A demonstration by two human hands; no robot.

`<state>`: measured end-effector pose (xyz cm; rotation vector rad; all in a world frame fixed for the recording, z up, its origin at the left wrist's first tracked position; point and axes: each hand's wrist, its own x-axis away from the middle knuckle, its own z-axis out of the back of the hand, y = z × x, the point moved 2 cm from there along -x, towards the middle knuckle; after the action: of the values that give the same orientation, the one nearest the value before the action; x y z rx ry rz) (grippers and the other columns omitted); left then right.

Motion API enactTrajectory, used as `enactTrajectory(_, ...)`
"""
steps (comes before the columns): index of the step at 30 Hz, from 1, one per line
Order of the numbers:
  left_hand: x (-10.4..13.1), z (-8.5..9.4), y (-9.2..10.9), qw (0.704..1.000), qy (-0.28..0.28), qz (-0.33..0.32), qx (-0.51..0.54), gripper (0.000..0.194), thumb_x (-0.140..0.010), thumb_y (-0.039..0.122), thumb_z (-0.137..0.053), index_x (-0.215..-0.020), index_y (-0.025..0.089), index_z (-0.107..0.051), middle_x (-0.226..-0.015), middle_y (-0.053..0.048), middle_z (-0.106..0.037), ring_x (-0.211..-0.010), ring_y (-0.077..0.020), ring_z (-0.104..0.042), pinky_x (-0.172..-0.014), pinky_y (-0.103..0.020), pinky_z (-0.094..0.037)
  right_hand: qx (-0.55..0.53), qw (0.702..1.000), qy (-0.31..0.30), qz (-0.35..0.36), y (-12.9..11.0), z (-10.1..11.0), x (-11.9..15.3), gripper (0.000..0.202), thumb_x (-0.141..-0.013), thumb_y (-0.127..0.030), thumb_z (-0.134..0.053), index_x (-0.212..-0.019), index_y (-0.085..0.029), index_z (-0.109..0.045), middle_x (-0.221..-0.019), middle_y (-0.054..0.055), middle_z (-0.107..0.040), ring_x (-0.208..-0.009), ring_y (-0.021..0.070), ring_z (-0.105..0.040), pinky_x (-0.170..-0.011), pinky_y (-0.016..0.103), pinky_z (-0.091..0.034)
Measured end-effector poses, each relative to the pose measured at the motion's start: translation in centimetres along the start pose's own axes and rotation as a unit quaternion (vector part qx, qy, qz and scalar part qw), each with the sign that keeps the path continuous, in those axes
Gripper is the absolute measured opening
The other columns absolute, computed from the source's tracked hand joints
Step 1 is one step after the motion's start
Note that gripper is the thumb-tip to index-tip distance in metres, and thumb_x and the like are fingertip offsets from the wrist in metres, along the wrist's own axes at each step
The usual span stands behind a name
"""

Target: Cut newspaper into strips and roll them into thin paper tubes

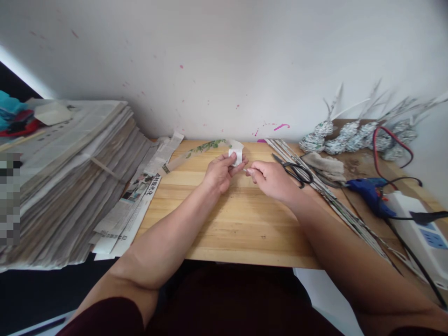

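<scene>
My left hand (222, 173) is closed on a long paper strip (206, 148) with green leaf print, whose tail arches away to the left over the table. The strip's end bends over the fingers, with the thumb pressing on it. Just to the right, my right hand (268, 177) is closed in a pinch on the tip of a thin white stick (245, 171), which reaches toward the left fingers. Where the stick meets the paper is too small to make out. Black scissors (297, 172) lie right beside my right hand.
Stacked newspapers (80, 186) and loose newspaper strips (140, 191) are at the left. Rolled paper sticks (329, 198), a grey cloth (324, 167), a blue glue gun (371, 193) and a white power strip (420, 228) lie at the right. Woven paper pieces (350, 135) stand against the wall.
</scene>
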<state>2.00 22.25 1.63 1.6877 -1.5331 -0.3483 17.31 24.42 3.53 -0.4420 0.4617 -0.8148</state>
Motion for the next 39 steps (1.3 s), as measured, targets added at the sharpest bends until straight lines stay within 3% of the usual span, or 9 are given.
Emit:
enactTrajectory(7,-0.16,0.09,0.12,1.000,0.008,0.002,0.005,0.009,-0.091,0.009,-0.061,-0.082,0.009,-0.062,-0.089,-0.011,-0.074,-0.096,-0.0190,-0.075,-0.094,-0.028,-0.059,-0.007,1.000,0.029,0.007,-0.22,-0.03,0.12,0.016,-0.091,-0.028,-0.059,-0.078,-0.019,-0.062,-0.066,0.000,-0.062,-0.059,0.0148,-0.051,-0.060,0.027,-0.031)
enactTrajectory(11,-0.16,0.02,0.23,1.000,-0.006,0.000,-0.010,0.009,-0.091,0.007,-0.059,-0.082,0.008,-0.062,-0.089,-0.012,-0.074,-0.095,-0.0189,-0.075,-0.092,-0.027,-0.059,0.012,1.000,0.003,0.006,-0.28,0.01,0.13,0.028,-0.096,-0.028,-0.051,-0.072,-0.019,-0.060,-0.064,0.001,-0.062,-0.058,0.0146,-0.052,-0.060,0.027,-0.031)
enactTrajectory(15,-0.22,0.00,0.19,1.000,-0.010,0.003,-0.012,0.011,-0.092,0.008,-0.057,-0.083,0.009,-0.062,-0.086,-0.010,-0.074,-0.092,-0.0177,-0.075,-0.087,-0.024,-0.060,0.007,1.000,-0.024,-0.001,-0.12,-0.18,0.15,0.030,-0.099,-0.027,-0.046,-0.078,-0.019,-0.066,-0.068,0.003,-0.067,-0.063,0.0158,-0.058,-0.063,0.027,-0.035)
enactTrajectory(19,-0.36,0.04,0.25,1.000,-0.009,-0.003,-0.008,0.013,-0.094,0.009,-0.055,-0.082,0.010,-0.060,-0.084,-0.009,-0.074,-0.087,-0.0167,-0.075,-0.082,-0.022,-0.061,-0.009,1.000,0.007,0.011,0.01,-0.48,0.18,0.016,-0.095,-0.028,-0.054,-0.089,-0.019,-0.065,-0.073,0.002,-0.068,-0.064,0.0161,-0.059,-0.063,0.026,-0.035)
enactTrajectory(22,-0.31,-0.01,0.29,1.000,-0.007,0.000,-0.002,0.012,-0.093,0.009,-0.056,-0.082,0.009,-0.060,-0.082,-0.010,-0.074,-0.083,-0.0165,-0.076,-0.080,-0.023,-0.062,0.001,1.000,0.017,0.009,0.09,-0.52,0.12,0.018,-0.094,-0.027,-0.056,-0.081,-0.019,-0.063,-0.069,0.001,-0.067,-0.062,0.0156,-0.057,-0.061,0.026,-0.034)
enactTrajectory(26,-0.17,-0.09,0.27,1.000,-0.005,0.001,-0.004,0.013,-0.093,0.009,-0.057,-0.081,0.010,-0.060,-0.080,-0.008,-0.073,-0.083,-0.0169,-0.076,-0.082,-0.025,-0.062,0.007,1.000,-0.027,-0.002,0.26,-0.67,0.01,0.030,-0.098,-0.026,-0.048,-0.073,-0.019,-0.063,-0.069,0.003,-0.070,-0.065,0.0164,-0.061,-0.064,0.027,-0.036)
enactTrajectory(31,-0.34,0.01,0.25,1.000,-0.008,-0.013,-0.006,0.011,-0.093,0.009,-0.057,-0.083,0.009,-0.062,-0.080,-0.009,-0.073,-0.086,-0.0174,-0.076,-0.085,-0.026,-0.061,-0.012,0.999,0.035,0.018,0.07,-0.48,0.06,0.016,-0.093,-0.028,-0.058,-0.081,-0.020,-0.065,-0.073,0.002,-0.070,-0.064,0.0155,-0.059,-0.062,0.026,-0.035)
enactTrajectory(35,-0.48,0.02,0.19,1.000,-0.017,-0.005,-0.006,0.012,-0.094,0.009,-0.056,-0.084,0.009,-0.062,-0.075,-0.007,-0.072,-0.079,-0.0159,-0.075,-0.080,-0.025,-0.062,-0.021,1.000,0.015,-0.009,0.07,-0.44,0.04,0.028,-0.096,-0.027,-0.052,-0.071,-0.019,-0.061,-0.065,0.001,-0.066,-0.058,0.0144,-0.055,-0.060,0.026,-0.034)
enactTrajectory(39,-0.44,-0.03,0.26,1.000,-0.013,-0.008,0.000,0.013,-0.095,0.010,-0.055,-0.085,0.008,-0.063,-0.077,-0.007,-0.073,-0.079,-0.0157,-0.075,-0.080,-0.025,-0.062,-0.032,0.998,0.045,0.000,0.07,-0.36,0.07,0.013,-0.090,-0.029,-0.063,-0.081,-0.019,-0.065,-0.075,0.003,-0.070,-0.065,0.0159,-0.059,-0.062,0.026,-0.036)
